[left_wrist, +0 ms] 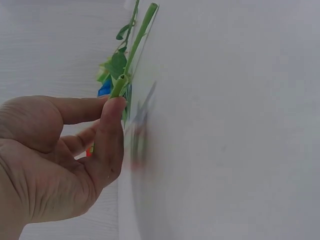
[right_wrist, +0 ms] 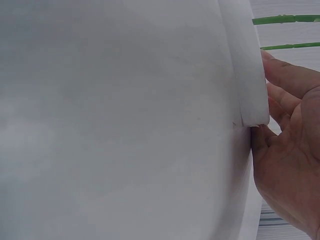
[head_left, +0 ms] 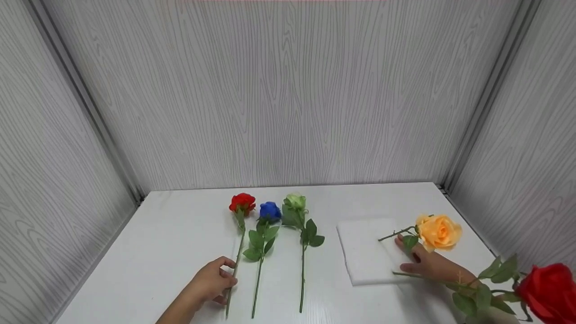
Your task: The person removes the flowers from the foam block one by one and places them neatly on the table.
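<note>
Red rose (head_left: 242,203) stem pinched by left hand (head_left: 211,283) | right hand (head_left: 427,263) flat on white pad (head_left: 366,252)

No writing, label or number shows anywhere — nothing readable.

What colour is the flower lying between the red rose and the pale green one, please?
Blue rose, clearest in the head view.
</note>
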Action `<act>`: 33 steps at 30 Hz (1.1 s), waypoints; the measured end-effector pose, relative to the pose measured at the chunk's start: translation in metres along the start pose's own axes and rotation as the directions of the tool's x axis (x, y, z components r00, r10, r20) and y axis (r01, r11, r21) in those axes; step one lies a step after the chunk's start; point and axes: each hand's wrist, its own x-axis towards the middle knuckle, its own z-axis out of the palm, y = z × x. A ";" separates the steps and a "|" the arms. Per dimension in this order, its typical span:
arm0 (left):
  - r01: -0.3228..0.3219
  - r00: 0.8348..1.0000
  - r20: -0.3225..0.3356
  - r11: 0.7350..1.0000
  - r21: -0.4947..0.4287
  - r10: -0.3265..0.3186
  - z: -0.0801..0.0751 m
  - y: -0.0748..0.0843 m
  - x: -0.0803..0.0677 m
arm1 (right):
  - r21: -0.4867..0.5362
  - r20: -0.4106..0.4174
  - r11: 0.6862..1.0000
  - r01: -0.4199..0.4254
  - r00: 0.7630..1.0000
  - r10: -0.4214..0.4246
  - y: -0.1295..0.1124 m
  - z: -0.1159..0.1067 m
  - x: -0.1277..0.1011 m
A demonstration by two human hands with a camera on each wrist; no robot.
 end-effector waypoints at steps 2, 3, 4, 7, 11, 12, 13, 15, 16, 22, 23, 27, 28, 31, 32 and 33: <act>-0.002 1.000 0.003 1.000 0.006 0.002 -0.001 -0.001 0.001 | 0.013 -0.009 1.000 0.017 1.000 -0.017 0.002 0.001 0.000; -0.001 1.000 0.003 1.000 0.010 0.001 -0.001 -0.001 0.001 | 0.023 -0.013 0.999 0.034 0.999 -0.034 0.004 0.002 0.001; -0.001 1.000 0.002 1.000 0.016 0.001 -0.002 -0.001 0.002 | 0.042 -0.015 0.998 0.051 0.999 -0.050 0.005 0.003 0.001; 0.006 1.000 -0.001 0.999 0.032 -0.006 -0.003 -0.001 0.003 | 0.072 -0.020 0.993 0.094 0.995 -0.093 0.011 0.004 0.002; 0.018 1.000 -0.007 0.999 0.050 -0.018 -0.005 -0.001 0.004 | 0.072 0.002 0.995 0.067 0.998 -0.067 0.006 0.003 0.001; 0.021 1.000 -0.007 0.998 0.052 -0.020 -0.005 -0.002 0.004 | 0.074 0.009 0.997 0.028 1.000 -0.029 0.003 0.003 0.001; 0.021 1.000 -0.008 0.998 0.061 -0.021 -0.005 -0.002 0.004 | 0.061 0.013 0.998 0.016 1.000 -0.017 0.001 0.002 0.001; 0.027 1.000 -0.012 0.996 0.087 -0.026 -0.006 -0.002 0.004 | 0.039 0.017 0.999 -0.013 1.000 0.012 -0.002 0.002 0.000; 0.029 1.000 -0.014 0.994 0.104 -0.028 -0.006 -0.003 0.005 | 0.033 0.017 0.999 -0.016 1.000 0.015 -0.002 0.001 0.000; 0.022 0.999 -0.034 0.978 0.206 -0.015 -0.006 -0.007 0.007 | 0.043 0.015 0.999 -0.031 0.999 0.030 0.001 0.002 0.000; 0.018 0.999 -0.037 0.977 0.214 -0.010 -0.005 -0.007 0.007 | 0.045 0.013 0.998 -0.038 0.999 0.037 0.001 0.002 0.000; 0.000 0.999 -0.039 0.970 0.241 0.010 -0.004 -0.007 0.009 | 0.043 0.009 0.999 -0.017 1.000 0.016 0.002 0.002 0.001; -0.004 0.999 -0.040 0.969 0.246 0.015 -0.004 -0.007 0.009 | 0.044 0.009 0.999 -0.016 1.000 0.015 0.002 0.002 0.000; -0.012 0.999 -0.043 0.965 0.263 0.024 -0.003 -0.006 0.008 | 0.063 0.013 0.998 -0.019 1.000 0.019 0.004 0.003 0.001; -0.017 0.999 -0.042 0.962 0.274 0.029 -0.003 -0.006 0.008 | 0.064 0.016 0.998 -0.025 1.000 0.024 0.004 0.003 0.002; -0.020 0.999 -0.043 0.959 0.283 0.033 -0.003 -0.006 0.007 | 0.065 0.019 0.997 -0.038 0.999 0.037 0.004 0.003 0.002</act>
